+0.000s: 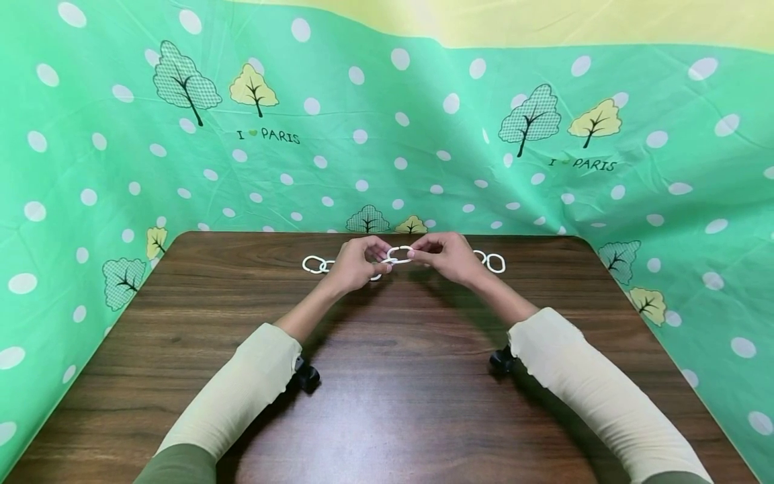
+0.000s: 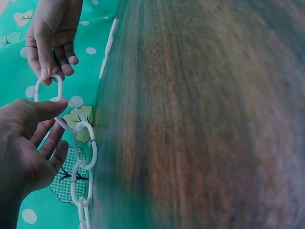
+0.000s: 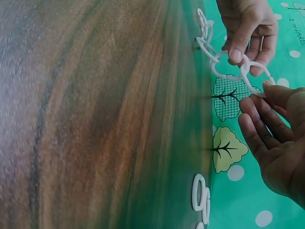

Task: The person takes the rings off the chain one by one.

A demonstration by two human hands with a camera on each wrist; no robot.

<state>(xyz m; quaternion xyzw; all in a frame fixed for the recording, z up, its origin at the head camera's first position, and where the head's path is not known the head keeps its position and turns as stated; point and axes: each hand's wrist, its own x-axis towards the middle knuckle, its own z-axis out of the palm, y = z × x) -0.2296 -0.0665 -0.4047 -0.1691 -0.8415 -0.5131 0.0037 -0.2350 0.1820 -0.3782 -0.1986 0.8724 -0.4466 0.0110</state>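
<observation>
Green cloth backdrop with white dots and printed trees (image 1: 423,81) hangs behind and along both sides, pale yellow band (image 1: 580,23) on top. In front of it, brown wood-grain table (image 1: 399,349). Two cream fabric sleeves (image 1: 236,383) come in from the near side, one per arm, dark green cloth at their lower ends.

Left hand (image 1: 361,264) and right hand (image 1: 446,257) are close together near the table's far edge, apart from each other. Between and below them: chain of white, plastic-looking oval links (image 2: 90,148). It hangs from the left hand; its outer links lie on the table to that hand's left, near the far edge.

Small black device (image 1: 308,378) at the left cuff, another black device (image 1: 502,363) at the right.

White, plastic-looking oval end link (image 1: 400,255) is up between the hands, hooked through its neighbour in the chain. Left grip: thumb and fingers pinch the chain at that neighbouring link. Right grip: thumb and fingertips pinch the far side of the end link.

More white oval links (image 3: 198,192) lie beyond the right hand, near the far edge; can't tell if joined.
</observation>
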